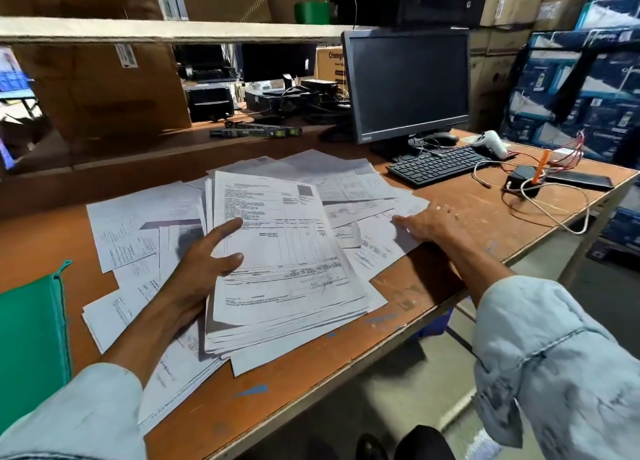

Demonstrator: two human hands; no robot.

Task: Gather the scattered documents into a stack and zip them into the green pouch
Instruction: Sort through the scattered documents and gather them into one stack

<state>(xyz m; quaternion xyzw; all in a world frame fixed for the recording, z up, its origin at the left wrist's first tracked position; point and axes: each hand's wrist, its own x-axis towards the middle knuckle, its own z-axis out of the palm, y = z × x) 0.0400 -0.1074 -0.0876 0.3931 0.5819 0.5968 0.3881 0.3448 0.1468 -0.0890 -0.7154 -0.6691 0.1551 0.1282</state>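
Plainly the gathering is only partly done, and most of the risk sits in the paper itself. At the left edge of the bench (450, 286) the green pouch (33, 324) lies flat, apart from the work; whether its zip is open I cannot tell, so a shut zip could stall the last step while a hand is full. Just beside it, loose sheets (131, 224) are spread toward the back, and more lie under the left forearm near the front edge – these could be dragged off or creased if the arm shifts. The left hand (204, 262) has its grip closed on the left side of the stack (287, 262), two fingertips showing on the top page and the rest hidden beneath. The stack looks uneven, with lower pages fanned out at its near corner, so I judge that lifting it from one side could let the bottom sheets slide out toward the front edge and onto the floor. To the right, more scattered sheets (367, 189) overlap one another; the right hand (429, 224) rests on them with its grip open, fingers straight and flat on the paper. Sliding them that way may buckle or fold a page – or leave the lowest ones behind. Further right, the keyboard (436, 165) and cables (554, 217) lie near, where a pushed sheet might snag.
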